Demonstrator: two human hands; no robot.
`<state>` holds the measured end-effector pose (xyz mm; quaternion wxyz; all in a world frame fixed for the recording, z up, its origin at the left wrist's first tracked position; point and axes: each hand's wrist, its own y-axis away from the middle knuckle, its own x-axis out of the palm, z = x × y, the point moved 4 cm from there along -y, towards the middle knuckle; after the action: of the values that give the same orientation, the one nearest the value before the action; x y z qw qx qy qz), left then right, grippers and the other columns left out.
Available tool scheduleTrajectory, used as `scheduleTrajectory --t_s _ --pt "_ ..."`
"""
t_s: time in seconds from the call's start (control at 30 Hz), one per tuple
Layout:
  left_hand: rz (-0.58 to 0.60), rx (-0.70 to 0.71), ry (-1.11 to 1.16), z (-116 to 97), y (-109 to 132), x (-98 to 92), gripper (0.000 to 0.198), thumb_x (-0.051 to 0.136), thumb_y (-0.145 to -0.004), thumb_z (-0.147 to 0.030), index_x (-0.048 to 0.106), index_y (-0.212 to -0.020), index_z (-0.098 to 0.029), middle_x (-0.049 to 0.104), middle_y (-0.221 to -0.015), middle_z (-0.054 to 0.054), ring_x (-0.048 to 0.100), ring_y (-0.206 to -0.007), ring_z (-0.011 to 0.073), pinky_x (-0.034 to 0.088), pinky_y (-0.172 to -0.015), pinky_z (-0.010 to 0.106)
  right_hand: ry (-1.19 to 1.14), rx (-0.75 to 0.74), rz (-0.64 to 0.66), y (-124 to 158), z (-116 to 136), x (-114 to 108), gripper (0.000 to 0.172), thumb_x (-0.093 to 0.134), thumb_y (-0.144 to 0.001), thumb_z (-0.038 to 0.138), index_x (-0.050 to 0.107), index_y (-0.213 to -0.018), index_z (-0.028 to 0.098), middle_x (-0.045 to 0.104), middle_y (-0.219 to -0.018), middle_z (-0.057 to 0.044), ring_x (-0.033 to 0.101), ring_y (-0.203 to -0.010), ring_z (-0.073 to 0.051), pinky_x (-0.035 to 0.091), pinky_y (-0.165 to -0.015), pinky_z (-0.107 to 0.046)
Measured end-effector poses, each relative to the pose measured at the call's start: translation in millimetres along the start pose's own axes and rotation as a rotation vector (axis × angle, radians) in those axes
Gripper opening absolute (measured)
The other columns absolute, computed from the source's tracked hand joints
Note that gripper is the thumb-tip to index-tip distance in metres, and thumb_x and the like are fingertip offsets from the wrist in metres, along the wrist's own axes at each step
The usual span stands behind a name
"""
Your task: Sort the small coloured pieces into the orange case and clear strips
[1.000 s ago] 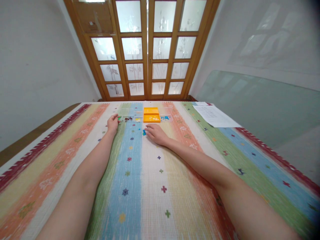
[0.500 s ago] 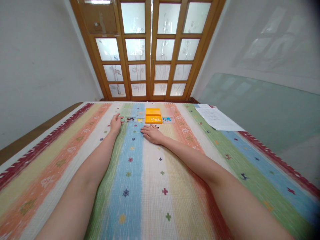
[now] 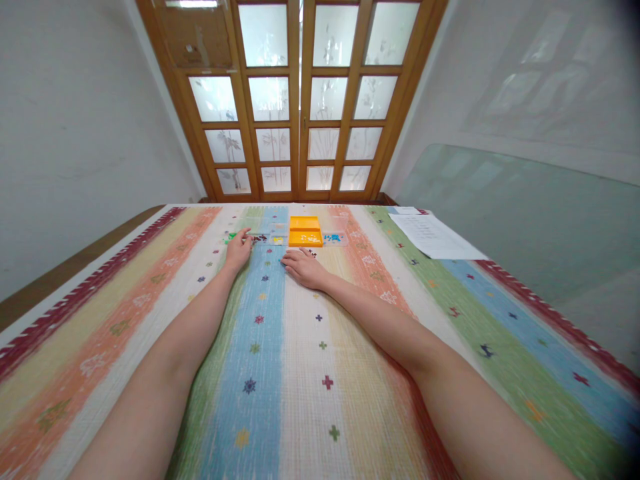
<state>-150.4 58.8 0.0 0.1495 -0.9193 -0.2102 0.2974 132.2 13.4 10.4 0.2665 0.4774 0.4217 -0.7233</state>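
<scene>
My left hand (image 3: pixel 239 250) is at the left end of the row of small boxes, its fingers stretched out and apart beside a clear box of dark red-brown pieces (image 3: pixel 259 238). Green pieces (image 3: pixel 231 237) show just past its left side. Palm down on the tablecloth, my right hand (image 3: pixel 303 267) lies with fingers extended to the left, in front of an open yellow box (image 3: pixel 305 224) that holds small white pieces (image 3: pixel 312 238). Several dark bits (image 3: pixel 313 253) lie just beyond its knuckles. Nothing shows in either hand at this distance.
Beside the yellow box are a clear box of yellow pieces (image 3: pixel 279 240) and one of blue pieces (image 3: pixel 333 237). Printed paper sheets (image 3: pixel 435 237) lie at the back right. A striped cloth (image 3: pixel 270 413) covers the table; wooden glazed doors (image 3: pixel 300 133) stand behind it.
My left hand has moved right and slightly nearer, toward the dark pieces, uncovering the green pieces on its left. My right hand stays in place.
</scene>
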Motion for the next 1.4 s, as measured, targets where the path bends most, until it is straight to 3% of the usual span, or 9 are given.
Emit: scheduleTrajectory --t_s 0.2,0.43,0.6,0.7,0.83,0.97,1.17,1.4 --pt "0.041 0.047 -0.045 -8 3 1.9 0.050 0.054 -0.098 -0.027 0.064 -0.146 -0.017 0.077 -0.116 0.010 0.072 -0.092 0.0220 0.056 -0.101 0.041 0.024 0.120 -0.164 3 -22 -10 0.044 0.040 -0.114 0.033 0.064 -0.149 0.024 0.062 -0.153 -0.012 0.054 -0.142 -0.027 0.028 -0.128 -0.055" --pt "0.081 0.104 -0.092 -17 8 4.0 0.047 0.053 -0.098 -0.025 0.068 -0.141 -0.017 0.078 -0.117 0.011 0.071 -0.092 0.0228 0.056 -0.103 0.043 0.027 0.431 -0.491 18 -84 -44 0.051 0.029 -0.114 0.034 0.070 -0.141 0.017 0.068 -0.143 -0.016 0.060 -0.133 -0.030 0.039 -0.119 -0.052" --pt "0.182 0.258 -0.182 -37 17 15.1 0.037 0.052 -0.098 -0.024 0.077 -0.126 -0.019 0.077 -0.120 0.011 0.069 -0.109 0.0265 0.053 -0.108 0.044 0.053 0.622 -0.591 38 -126 -53 0.054 0.029 -0.112 0.036 0.072 -0.135 0.013 0.070 -0.139 -0.019 0.062 -0.129 -0.031 0.044 -0.115 -0.048" --pt "0.281 0.357 -0.240 -54 28 26.7 0.034 0.052 -0.099 -0.024 0.078 -0.121 -0.022 0.076 -0.121 0.009 0.068 -0.116 0.0267 0.052 -0.110 0.043 0.064 0.679 -0.599 46 -139 -51 0.053 0.029 -0.112 0.036 0.072 -0.135 0.014 0.070 -0.139 -0.018 0.061 -0.129 -0.031 0.043 -0.116 -0.048" --pt "0.407 0.511 -0.283 -80 46 44.3 0.034 0.052 -0.101 -0.029 0.078 -0.121 -0.022 0.075 -0.125 0.011 0.066 -0.122 0.0288 0.049 -0.115 0.048 0.084 0.721 -0.512 47 -141 -45 0.051 0.034 -0.111 0.037 0.068 -0.141 0.013 0.067 -0.145 -0.020 0.058 -0.135 -0.034 0.040 -0.118 -0.052" --pt "0.503 0.633 -0.314 -94 61 62.6 0.041 0.048 -0.106 -0.038 0.074 -0.133 -0.021 0.071 -0.139 0.011 0.059 -0.135 0.0290 0.041 -0.123 0.049 0.110 0.703 -0.443 42 -134 -43 0.050 0.040 -0.110 0.039 0.066 -0.145 0.014 0.062 -0.150 -0.020 0.055 -0.139 -0.035 0.040 -0.119 -0.054" --pt "0.581 0.648 -0.389 -92 67 77.8 0.046 0.042 -0.109 -0.039 0.068 -0.142 -0.021 0.067 -0.148 0.011 0.055 -0.141 0.0278 0.035 -0.128 0.048 0.135 0.654 -0.442 39 -123 -41 0.049 0.039 -0.112 0.039 0.070 -0.140 0.014 0.063 -0.149 -0.020 0.055 -0.139 -0.034 0.040 -0.118 -0.051" --pt "0.582 0.665 -0.424 -84 66 83.6 0.047 0.040 -0.109 -0.039 0.066 -0.146 -0.023 0.064 -0.153 0.009 0.052 -0.145 0.0263 0.030 -0.130 0.047 0.130 0.598 -0.397 30 -104 -35 0.044 0.042 -0.111 0.034 0.072 -0.137 0.015 0.064 -0.146 -0.019 0.055 -0.137 -0.033 0.037 -0.121 -0.052"
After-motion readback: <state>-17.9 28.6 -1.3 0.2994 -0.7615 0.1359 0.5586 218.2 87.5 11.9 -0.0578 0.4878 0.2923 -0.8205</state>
